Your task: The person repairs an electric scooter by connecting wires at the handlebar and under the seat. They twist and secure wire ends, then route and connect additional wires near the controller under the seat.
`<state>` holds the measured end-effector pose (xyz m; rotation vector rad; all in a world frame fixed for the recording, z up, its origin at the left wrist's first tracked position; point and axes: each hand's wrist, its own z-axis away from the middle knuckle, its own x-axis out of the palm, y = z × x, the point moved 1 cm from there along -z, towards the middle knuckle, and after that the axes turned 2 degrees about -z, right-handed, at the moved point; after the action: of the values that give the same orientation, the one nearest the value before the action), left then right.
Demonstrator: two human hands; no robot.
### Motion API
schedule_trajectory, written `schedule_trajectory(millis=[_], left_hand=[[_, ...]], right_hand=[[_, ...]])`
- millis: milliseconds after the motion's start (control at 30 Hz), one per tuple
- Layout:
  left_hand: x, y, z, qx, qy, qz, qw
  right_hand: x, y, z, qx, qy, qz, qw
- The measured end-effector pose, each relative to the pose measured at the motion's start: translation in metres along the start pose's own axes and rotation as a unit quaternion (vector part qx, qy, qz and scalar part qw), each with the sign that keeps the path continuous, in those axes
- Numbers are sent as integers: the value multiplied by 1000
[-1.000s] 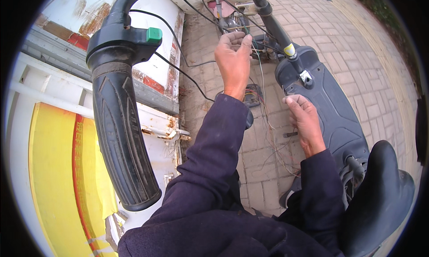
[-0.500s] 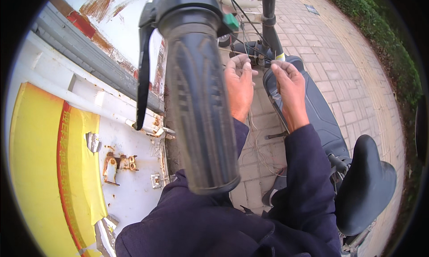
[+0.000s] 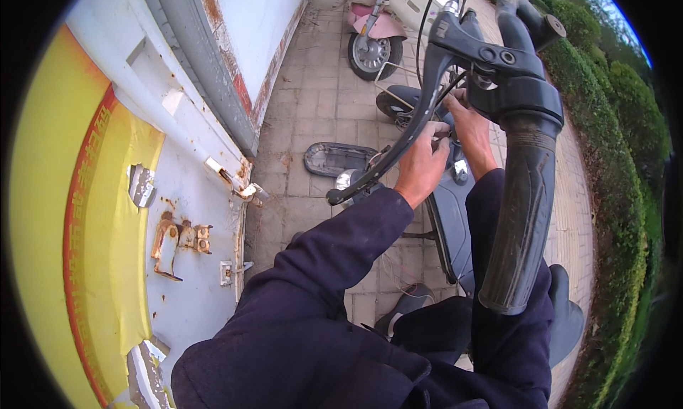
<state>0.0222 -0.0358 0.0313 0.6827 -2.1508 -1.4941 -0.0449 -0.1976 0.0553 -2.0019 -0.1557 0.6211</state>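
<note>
Both my hands are at the front of an electric scooter, near its steering column and partly behind the brake lever (image 3: 420, 121). My left hand (image 3: 424, 165) has its fingers curled together, and what they hold is too small to make out. My right hand (image 3: 475, 135) is just beyond it to the right, its fingers bent in close to the column and partly covered by the lever. Nearest the camera, the black rubber handlebar grip (image 3: 521, 217) hangs over my right forearm. Below my hands lies the scooter's grey footboard (image 3: 452, 213).
A dark oval part (image 3: 338, 158) lies on the paving beside a chrome-coloured round piece (image 3: 346, 183). Farther off stands a pink scooter's front wheel (image 3: 375, 56). A rusty white-and-yellow panel (image 3: 107, 217) is on my left, a hedge (image 3: 619, 160) on the right. The black saddle (image 3: 565, 320) is lower right.
The handlebar grip has swung from the middle of the view to the right, and the brake lever now crosses before my fingers. My hands have come closer together beside the steering column.
</note>
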Motion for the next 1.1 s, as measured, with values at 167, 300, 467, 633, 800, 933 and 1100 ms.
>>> schedule_trajectory(millis=[167,300,467,633,800,933,1100], left_hand=[[-3,0,-17,46,32,-17,998],[-4,7,-28,47,10,52,997],[-7,25,-32,1,-57,153,987],[-11,31,-31,-44,-64,209,975],[-11,28,-35,58,-8,154,986],[-16,26,-40,148,-23,124,981],[-18,27,-43,196,-58,99,974]], right_hand=[[-25,-42,11,72,-101,-71,990],[-34,-70,24,102,-114,3,988],[-40,-94,31,104,-90,76,988],[-36,-115,35,140,-79,44,986],[-39,-120,34,272,-186,-183,926],[-47,-110,29,281,-179,-232,914],[-61,-99,25,267,-176,-213,923]])
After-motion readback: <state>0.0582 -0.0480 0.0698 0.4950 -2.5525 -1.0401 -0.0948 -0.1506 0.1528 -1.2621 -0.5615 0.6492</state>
